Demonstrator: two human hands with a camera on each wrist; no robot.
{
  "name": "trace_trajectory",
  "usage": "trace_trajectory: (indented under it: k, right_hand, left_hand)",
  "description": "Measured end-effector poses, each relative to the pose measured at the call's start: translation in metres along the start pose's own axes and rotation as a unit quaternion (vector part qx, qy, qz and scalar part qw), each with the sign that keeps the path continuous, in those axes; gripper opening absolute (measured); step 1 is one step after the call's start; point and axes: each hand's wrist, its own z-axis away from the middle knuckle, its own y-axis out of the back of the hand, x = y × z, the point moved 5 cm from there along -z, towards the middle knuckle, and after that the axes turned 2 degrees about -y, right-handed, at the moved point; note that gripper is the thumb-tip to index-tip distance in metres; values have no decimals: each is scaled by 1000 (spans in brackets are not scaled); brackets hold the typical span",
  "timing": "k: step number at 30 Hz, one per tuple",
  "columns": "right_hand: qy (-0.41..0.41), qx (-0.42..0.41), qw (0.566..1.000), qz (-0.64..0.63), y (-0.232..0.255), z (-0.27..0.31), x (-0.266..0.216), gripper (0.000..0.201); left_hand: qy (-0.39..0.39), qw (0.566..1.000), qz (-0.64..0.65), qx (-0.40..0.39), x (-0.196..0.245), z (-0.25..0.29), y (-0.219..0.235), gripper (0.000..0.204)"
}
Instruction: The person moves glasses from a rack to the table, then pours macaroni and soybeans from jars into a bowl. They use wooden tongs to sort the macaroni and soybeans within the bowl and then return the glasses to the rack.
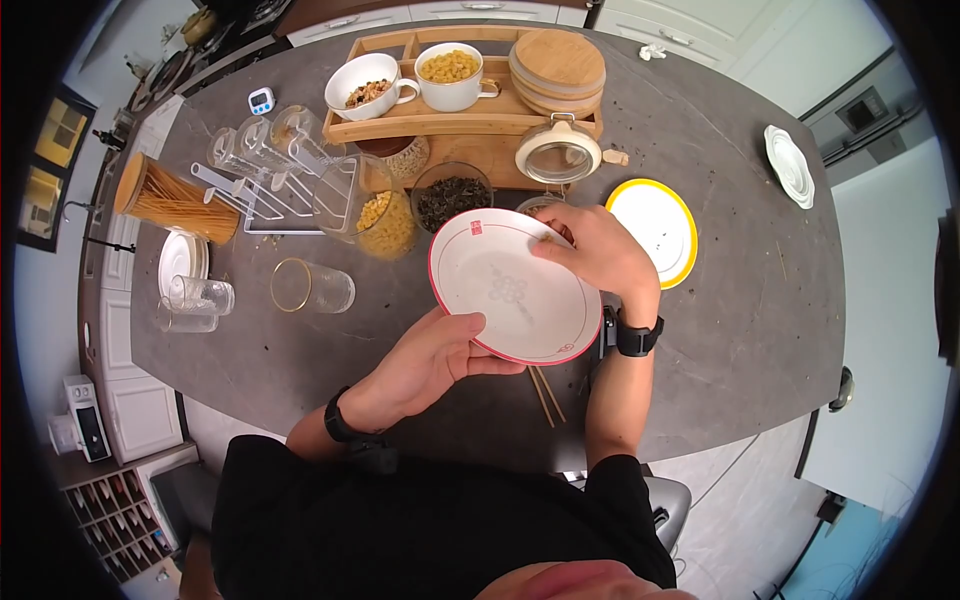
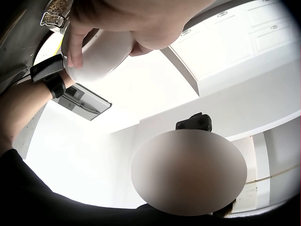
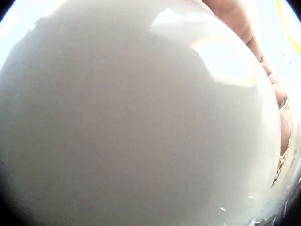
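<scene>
A white dish (image 1: 515,300) with a thin red rim is tilted above the table. My left hand (image 1: 430,365) holds its lower left edge, thumb on the inner face, fingers beneath; the left wrist view shows this hand (image 2: 136,23) against the white dish (image 2: 101,56). Over the upper right rim, my right hand (image 1: 605,255) has bent fingers beside a small jar (image 1: 540,205), partly hidden. In the right wrist view the dish (image 3: 141,117) covers most of the picture, with right-hand fingers (image 3: 249,40) past its edge near pale grains (image 3: 281,165). Anything between those fingers is unclear.
Chopsticks (image 1: 547,397) lie below the dish, a yellow-rimmed plate (image 1: 650,225) to its right. Behind are a jar of dark leaves (image 1: 453,203), a pasta jar (image 1: 385,225) and a wooden rack (image 1: 440,125) with cups. A glass (image 1: 315,287) lies at the left.
</scene>
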Motion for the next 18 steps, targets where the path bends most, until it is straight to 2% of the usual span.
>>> trace_trajectory:
  k: [4, 6, 9, 13, 15, 18]
  right_hand:
    - [-35, 3, 999, -17, -3, -4, 9, 22]
    - [2, 55, 998, 16, -1, -6, 12, 21]
    - [-7, 104, 994, 45, 2, -8, 17, 22]
    - [-30, 86, 996, -13, 10, -2, 1, 22]
    - [-23, 24, 999, -34, 6, -1, -7, 23]
    - [-31, 15, 999, 10, 0, -3, -2, 23]
  left_hand:
    - [2, 999, -36, 10, 0, 0, 0, 57]
    - [3, 999, -37, 8, 0, 0, 1, 56]
    - [0, 1000, -24, 4, 0, 0, 0, 53]
    - [-1, 1000, -6, 1, -1, 0, 1, 50]
    - [-1, 1000, -6, -2, 0, 0, 1, 50]
    - [0, 1000, -5, -5, 0, 0, 0, 50]
